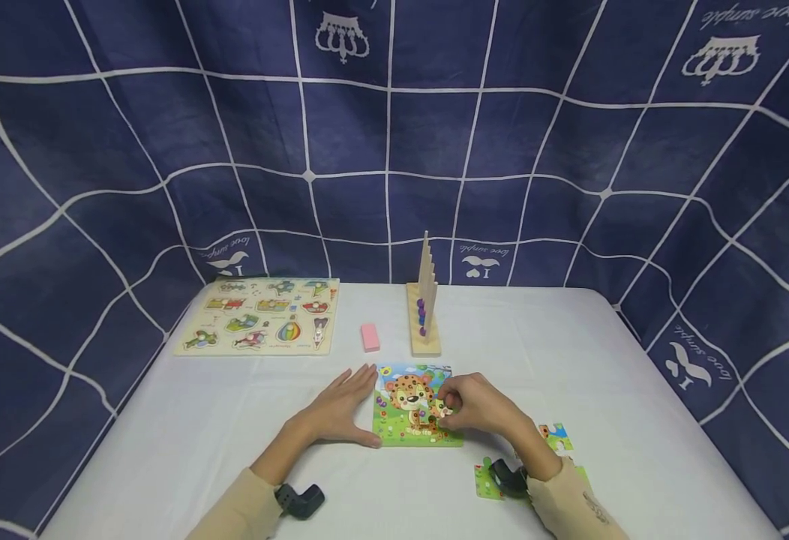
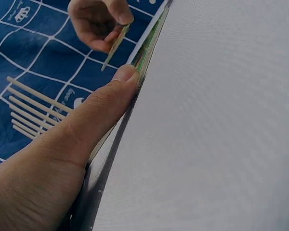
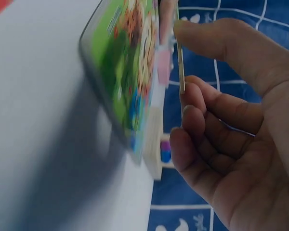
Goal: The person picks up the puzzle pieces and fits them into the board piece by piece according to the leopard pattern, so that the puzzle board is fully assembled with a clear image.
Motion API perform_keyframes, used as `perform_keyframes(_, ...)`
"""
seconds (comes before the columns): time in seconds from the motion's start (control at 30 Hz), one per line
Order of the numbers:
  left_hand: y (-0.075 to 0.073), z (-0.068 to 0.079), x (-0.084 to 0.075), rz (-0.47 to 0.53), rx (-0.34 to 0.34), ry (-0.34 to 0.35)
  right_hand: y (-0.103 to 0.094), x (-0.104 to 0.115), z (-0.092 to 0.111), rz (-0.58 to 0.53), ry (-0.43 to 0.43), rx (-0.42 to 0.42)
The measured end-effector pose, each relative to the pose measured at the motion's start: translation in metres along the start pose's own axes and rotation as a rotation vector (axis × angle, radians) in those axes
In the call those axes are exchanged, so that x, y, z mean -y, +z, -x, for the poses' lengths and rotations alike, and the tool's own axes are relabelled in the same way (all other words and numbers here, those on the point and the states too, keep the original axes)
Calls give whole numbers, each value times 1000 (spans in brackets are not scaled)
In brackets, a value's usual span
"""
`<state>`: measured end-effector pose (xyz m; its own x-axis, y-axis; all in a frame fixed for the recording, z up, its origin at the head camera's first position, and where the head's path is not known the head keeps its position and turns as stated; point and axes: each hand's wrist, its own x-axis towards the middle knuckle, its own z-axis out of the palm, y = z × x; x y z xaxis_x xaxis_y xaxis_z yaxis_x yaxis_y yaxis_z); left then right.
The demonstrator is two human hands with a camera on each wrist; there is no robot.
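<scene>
A jigsaw board (image 1: 394, 433) with a cartoon leopard picture lies flat on the white table. My left hand (image 1: 340, 409) rests along its left side, fingers extended, with the thumb close to the lower left corner. Over the right half of the board, my right hand (image 1: 478, 405) pinches a thin puzzle piece (image 3: 181, 67) between thumb and fingers. The left wrist view shows this puzzle piece (image 2: 116, 47) edge-on and raised above the board. Loose puzzle pieces (image 1: 556, 435) lie to the right, partly hidden behind my right forearm, and a green puzzle piece (image 1: 486, 481) lies nearer.
Behind the board stands a wooden base (image 1: 425, 346) with upright pegs and purple and blue beads. A pink block (image 1: 370, 337) lies left of it. At the back left is a wooden vehicle puzzle (image 1: 215, 322). A dark blue curtain (image 1: 428, 135) surrounds the table.
</scene>
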<state>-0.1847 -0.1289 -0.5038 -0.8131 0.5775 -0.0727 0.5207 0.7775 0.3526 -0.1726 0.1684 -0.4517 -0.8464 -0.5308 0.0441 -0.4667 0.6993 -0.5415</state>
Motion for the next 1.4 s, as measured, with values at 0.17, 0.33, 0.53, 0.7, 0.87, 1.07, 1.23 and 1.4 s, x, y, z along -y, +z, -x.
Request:
perform_keyframes(0.17,0,1,0,2,-2,7,9,10,-16,17,-15,2)
perform_keyframes(0.33,1,1,0,-4,1,12,18,19,-31,37,6,30)
perform_keyframes(0.53,1,1,1,-3,2,15,26,27,-46,54,17,57)
perform_keyframes(0.7,2,2,1,2,8,16,32,26,-54,21,30,77)
perform_keyframes(0.87,2,2,-1,4,7,23,35,24,-58,-7,49,92)
perform_keyframes(1.07,1,1,-1,-2,13,20,37,21,-61,-5,65,96)
perform_keyframes(1.23,0,1,-1,0,9,22,37,22,-61,-10,61,90)
perform_keyframes(1.4,0,1,0,3,5,16,36,23,-61,-24,58,84)
